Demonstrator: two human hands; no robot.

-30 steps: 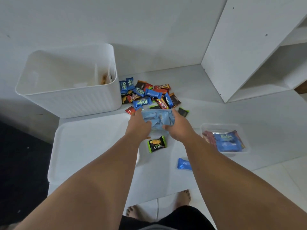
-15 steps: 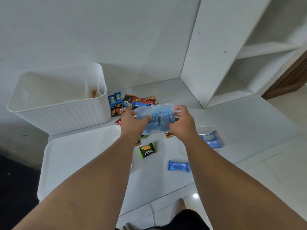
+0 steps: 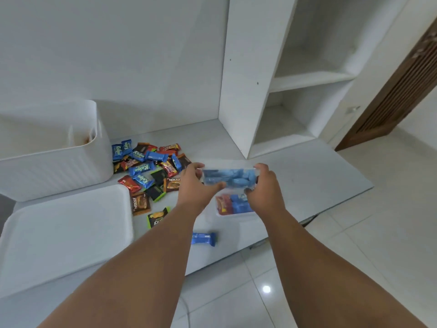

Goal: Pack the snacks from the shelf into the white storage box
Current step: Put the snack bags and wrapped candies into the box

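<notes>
A clear plastic tub filled with blue snack packs hangs in the air between my hands. My left hand grips its left end and my right hand grips its right end. The white storage box stands open at the far left, something orange showing low at its right wall. A heap of loose snack packs lies beside the box. Under my right hand a second clear tub with red and blue packs sits on the white platform.
The box's white lid lies flat at the near left. A single blue pack and a black-green pack lie near the platform's front edge. A white shelf unit rises at the back right, a brown slatted door beyond it.
Both hands have lifted the blue-filled tub and carried it right, over the second tub. My view has swung up and to the right, showing more of the shelf unit.
</notes>
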